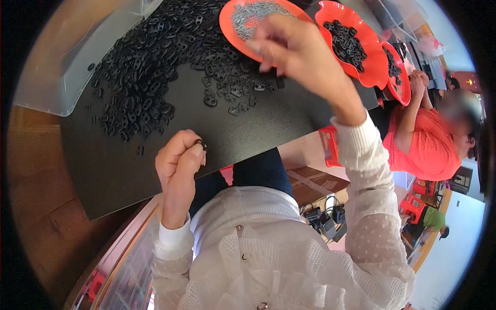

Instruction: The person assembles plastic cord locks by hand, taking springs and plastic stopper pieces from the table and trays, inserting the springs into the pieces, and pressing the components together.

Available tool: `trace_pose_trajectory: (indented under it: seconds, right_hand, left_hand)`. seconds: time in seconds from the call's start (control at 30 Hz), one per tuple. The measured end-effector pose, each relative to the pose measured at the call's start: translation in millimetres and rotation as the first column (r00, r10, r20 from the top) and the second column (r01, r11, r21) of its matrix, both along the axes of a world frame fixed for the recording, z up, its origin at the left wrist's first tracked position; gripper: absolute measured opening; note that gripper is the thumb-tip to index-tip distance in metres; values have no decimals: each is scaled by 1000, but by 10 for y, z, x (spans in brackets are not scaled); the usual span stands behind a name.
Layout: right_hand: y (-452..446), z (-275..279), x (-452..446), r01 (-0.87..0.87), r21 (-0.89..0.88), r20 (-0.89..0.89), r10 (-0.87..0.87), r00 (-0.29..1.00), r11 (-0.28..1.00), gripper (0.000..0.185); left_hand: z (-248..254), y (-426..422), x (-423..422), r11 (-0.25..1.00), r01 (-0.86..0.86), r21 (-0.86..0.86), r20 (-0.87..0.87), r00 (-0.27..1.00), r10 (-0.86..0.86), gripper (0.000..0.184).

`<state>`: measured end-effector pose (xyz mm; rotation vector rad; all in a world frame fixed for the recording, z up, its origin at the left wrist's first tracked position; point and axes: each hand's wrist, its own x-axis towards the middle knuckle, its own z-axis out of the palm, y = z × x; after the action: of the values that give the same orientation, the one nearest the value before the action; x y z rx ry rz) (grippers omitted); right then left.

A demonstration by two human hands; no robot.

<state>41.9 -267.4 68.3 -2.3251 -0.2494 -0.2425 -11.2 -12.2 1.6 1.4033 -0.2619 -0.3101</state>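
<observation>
My left hand (180,164) is closed, thumb against fingers, on a small black part (200,143) at the table's near edge. Over the near rim of a red plate (227,32) of small silver pins (258,13) hangs my right hand (292,51), blurred, its fingers bent downward; whether they hold anything is hidden. A large heap of small black parts (139,72) spreads over the dark table (243,139), with looser pieces (210,98) below the plate.
A red scalloped bowl (378,72) of black parts stands right of the plate, and another red dish (405,93) lies beyond it. A clear plastic bin (77,82) is at the left. A person in a red shirt (426,139) sits at the right.
</observation>
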Motion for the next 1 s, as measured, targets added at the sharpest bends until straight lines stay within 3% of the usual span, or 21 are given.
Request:
trace_pose_trajectory:
  seconds: [0.03,0.13,0.23,0.33,1.0]
  right_hand:
    - [145,18,-94,-15,103,-87,24,996,995,19]
    - [449,-180,-276,-140,299,-132,186,974,944,22]
    - [643,-184,-384,-104,413,-282,236,930,905,21]
    - [746,-106,-451,-51,529,-323,256,911,847,23]
    - [842,-228,-554,-133,453,-307,294,905,882,22]
  left_hand:
    - [-18,-7,-2,1000,-10,3,-6,1000,10,11]
    - [-54,11,5,1000,-12,0,-4,1000,12,15]
    - [-50,27,-9,1000,-17,-16,-18,1000,17,15]
    - [1,17,-14,999,-15,-37,-24,1000,14,11]
    - [-58,51,-22,999,2,50,72,997,-5,15]
